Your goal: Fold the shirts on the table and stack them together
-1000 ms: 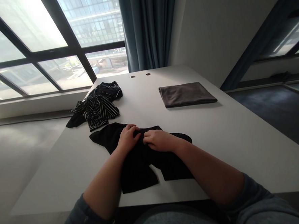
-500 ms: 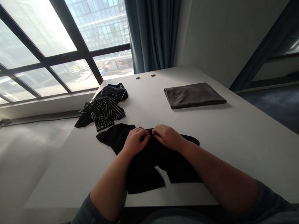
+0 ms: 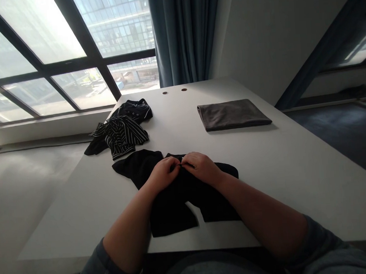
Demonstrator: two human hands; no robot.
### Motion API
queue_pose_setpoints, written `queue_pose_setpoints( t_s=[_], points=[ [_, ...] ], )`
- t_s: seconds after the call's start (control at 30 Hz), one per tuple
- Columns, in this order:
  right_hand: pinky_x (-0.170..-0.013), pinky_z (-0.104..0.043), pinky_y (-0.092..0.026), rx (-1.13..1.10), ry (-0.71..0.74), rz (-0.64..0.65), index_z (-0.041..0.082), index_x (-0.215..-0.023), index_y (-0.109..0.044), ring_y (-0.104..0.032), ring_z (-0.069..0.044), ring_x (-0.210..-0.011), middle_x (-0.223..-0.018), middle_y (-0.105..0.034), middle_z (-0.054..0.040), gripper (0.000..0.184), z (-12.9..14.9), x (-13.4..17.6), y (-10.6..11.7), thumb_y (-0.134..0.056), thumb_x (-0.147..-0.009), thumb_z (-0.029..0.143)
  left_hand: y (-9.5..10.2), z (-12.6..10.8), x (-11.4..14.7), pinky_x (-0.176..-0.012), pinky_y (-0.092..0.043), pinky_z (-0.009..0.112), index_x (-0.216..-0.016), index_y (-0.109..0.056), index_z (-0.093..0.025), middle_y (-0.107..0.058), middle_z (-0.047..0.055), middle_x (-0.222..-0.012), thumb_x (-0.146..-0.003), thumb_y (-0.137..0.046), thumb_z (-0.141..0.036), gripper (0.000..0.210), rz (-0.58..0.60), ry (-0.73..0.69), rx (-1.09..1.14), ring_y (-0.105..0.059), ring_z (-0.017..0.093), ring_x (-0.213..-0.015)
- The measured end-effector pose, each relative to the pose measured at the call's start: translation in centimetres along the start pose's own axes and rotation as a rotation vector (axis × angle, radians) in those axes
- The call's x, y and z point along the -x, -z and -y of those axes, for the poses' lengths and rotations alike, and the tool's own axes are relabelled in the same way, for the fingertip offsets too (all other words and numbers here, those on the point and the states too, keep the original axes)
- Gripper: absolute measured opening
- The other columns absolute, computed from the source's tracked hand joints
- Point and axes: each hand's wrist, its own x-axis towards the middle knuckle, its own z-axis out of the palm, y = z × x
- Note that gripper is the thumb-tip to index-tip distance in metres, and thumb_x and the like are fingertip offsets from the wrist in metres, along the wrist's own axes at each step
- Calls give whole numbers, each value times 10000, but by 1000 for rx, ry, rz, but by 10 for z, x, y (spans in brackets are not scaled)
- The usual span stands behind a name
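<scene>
A small black open-front top (image 3: 171, 208) lies spread on the white table (image 3: 285, 180), its neck end away from me. One sleeve points to the far left and the other to the right, while the lower front edges sit apart in a narrow gap. My left hand (image 3: 165, 171) pinches the left front edge near the neckline. Fingertip to fingertip with it, my right hand (image 3: 200, 167) is closed on the right front edge. Any fastener between the fingers is too small and dark to make out.
Behind the left sleeve, a black-and-white striped garment (image 3: 123, 134) lies crumpled against a dark garment (image 3: 133, 109) with white piping. A folded grey-brown cloth (image 3: 234, 115) rests at the far right. Two round holes sit near the table's far edge, before a blue curtain (image 3: 184, 37) and windows.
Both hands have come closer together, so the top's front edges now meet at the fingertips near the neck. The whole view has shifted slightly.
</scene>
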Motion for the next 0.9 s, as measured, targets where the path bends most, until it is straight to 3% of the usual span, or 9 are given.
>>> queue_pose_setpoints(
  t_s=[0.13, 0.43, 0.57, 0.77, 0.9],
  points=[
    [-948, -376, -525, 17, -22, 47, 210, -1015, -727, -684, -225, -989, -1035, -750, -68, 138, 3, -1, 2, -636, -973, 116, 1, 0, 0, -736, -477, 316, -878, -644, -211, -685, 15, -850, -904, -583, -216, 66, 29, 35, 65, -609, 178, -765],
    [-873, -354, -475, 160, -115, 110, 179, -929, -680, -633, -226, -920, -952, -717, -66, 92, 18, -3, 2, -644, -960, 101, -1, -4, -1, -756, -456, 319, -830, -593, -218, -654, 13, -833, -873, -560, -177, 69, 32, 6, 37, -597, 180, -781],
    [-868, -375, -455, 201, -173, 84, 184, -911, -681, -622, -243, -922, -939, -719, -73, 66, 25, -2, 5, -672, -956, 136, 1, -6, 0, -768, -457, 315, -814, -565, -223, -647, 10, -828, -882, -557, -190, 77, 6, -6, 54, -592, 180, -787],
    [-910, -392, -434, 166, -147, 3, 208, -984, -688, -627, -256, -1011, -1027, -736, -68, 96, 26, -1, 11, -680, -929, 129, -3, -5, 1, -775, -462, 314, -869, -583, -213, -653, 9, -847, -919, -544, -246, 71, -24, 37, 202, -589, 179, -805],
    [-884, -384, -450, 146, -155, -8, 202, -958, -679, -642, -244, -966, -998, -733, -64, 105, 24, -1, 9, -669, -923, 104, -6, -5, 1, -777, -473, 315, -876, -597, -211, -674, 16, -857, -930, -554, -274, 94, -32, 76, 211, -602, 182, -808]
  ],
)
